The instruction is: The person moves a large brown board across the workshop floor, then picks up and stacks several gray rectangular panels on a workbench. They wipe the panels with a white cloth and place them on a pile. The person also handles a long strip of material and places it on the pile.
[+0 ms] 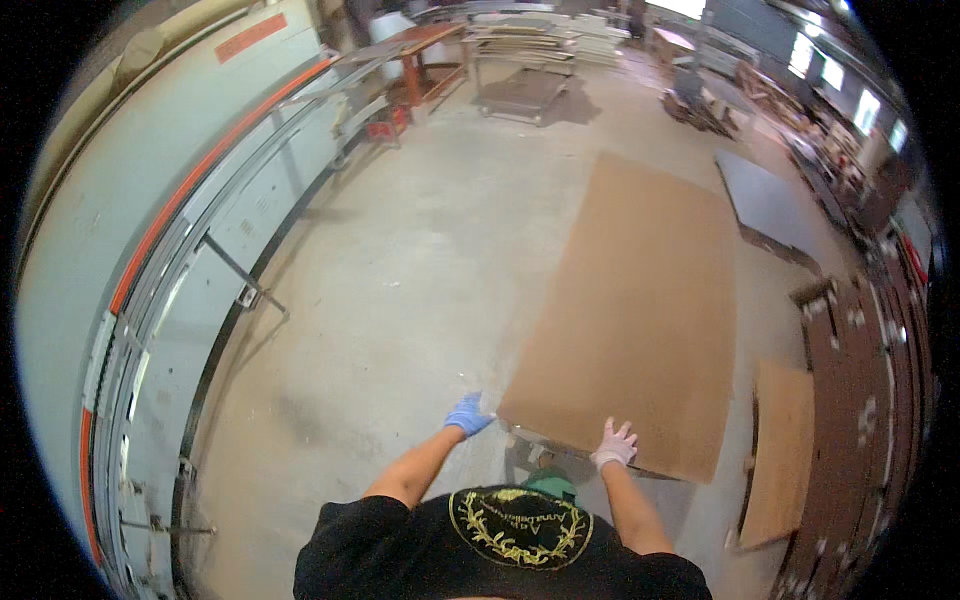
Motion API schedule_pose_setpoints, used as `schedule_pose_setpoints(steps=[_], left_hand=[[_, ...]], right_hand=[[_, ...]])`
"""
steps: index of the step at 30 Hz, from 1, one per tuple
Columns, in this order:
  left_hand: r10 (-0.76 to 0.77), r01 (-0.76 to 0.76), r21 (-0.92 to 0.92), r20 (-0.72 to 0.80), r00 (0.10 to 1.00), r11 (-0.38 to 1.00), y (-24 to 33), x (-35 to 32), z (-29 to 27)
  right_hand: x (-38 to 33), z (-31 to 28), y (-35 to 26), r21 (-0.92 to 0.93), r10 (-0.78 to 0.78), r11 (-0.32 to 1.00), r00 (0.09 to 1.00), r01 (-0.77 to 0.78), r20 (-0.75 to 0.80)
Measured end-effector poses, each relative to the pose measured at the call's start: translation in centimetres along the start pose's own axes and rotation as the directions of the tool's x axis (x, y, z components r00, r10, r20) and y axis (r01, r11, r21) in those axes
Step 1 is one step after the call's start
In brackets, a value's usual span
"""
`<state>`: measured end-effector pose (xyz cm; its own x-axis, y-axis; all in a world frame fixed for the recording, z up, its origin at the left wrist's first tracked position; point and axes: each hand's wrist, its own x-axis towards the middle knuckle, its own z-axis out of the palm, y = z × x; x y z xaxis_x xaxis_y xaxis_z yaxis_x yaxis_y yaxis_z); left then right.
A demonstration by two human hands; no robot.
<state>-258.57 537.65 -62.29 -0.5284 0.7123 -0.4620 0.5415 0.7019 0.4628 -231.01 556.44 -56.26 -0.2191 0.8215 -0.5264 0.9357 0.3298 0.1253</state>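
Note:
A large brown sheet of board (635,310) lies ahead of me, stretching away to the right of the middle. My right hand (614,446), in a pale whitish glove, rests on its near edge with the fingers spread. At the near left corner is my left hand (468,415) in a blue glove. Its fingers are apart, and the thumb points at the corner; whether it touches the board I cannot tell. Below the near edge, what supports the board is mostly hidden by my body.
A long grey machine (215,200) with an orange-edged rail runs along the left. Stacked boards sit on a cart (525,90) at the back, beside a reddish-brown table (425,45). To the right are a grey panel (768,205), a smaller tan board (780,450) and dark brown stacked pieces (850,390).

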Motion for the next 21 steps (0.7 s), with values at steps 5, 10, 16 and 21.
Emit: schedule_pose_setpoints(steps=[5,10,16,21], left_hand=[[-0.445,0.435,-0.371,0.063,0.893,0.820,-10.0,1.7,-1.9],[-0.795,0.689,-0.670,0.242,0.556,0.277,-17.6,2.3,2.4],[-0.783,0.872,-0.389,0.423,0.456,0.298,-19.3,14.2,-4.8],[-0.608,0.623,-0.446,0.199,0.769,0.642,-15.2,43.1,-27.1]], right_hand=[[14.5,-5.0,-0.3,-0.056,0.008,0.998,1.000,-0.008,0.004],[30.4,-15.3,-5.8,-0.142,0.082,0.987,0.996,-0.078,0.026],[41.6,-22.6,-15.2,-0.070,0.015,0.997,1.000,-0.014,0.010],[51.5,-33.7,-21.4,-0.015,0.223,0.975,0.973,-0.222,0.065]])
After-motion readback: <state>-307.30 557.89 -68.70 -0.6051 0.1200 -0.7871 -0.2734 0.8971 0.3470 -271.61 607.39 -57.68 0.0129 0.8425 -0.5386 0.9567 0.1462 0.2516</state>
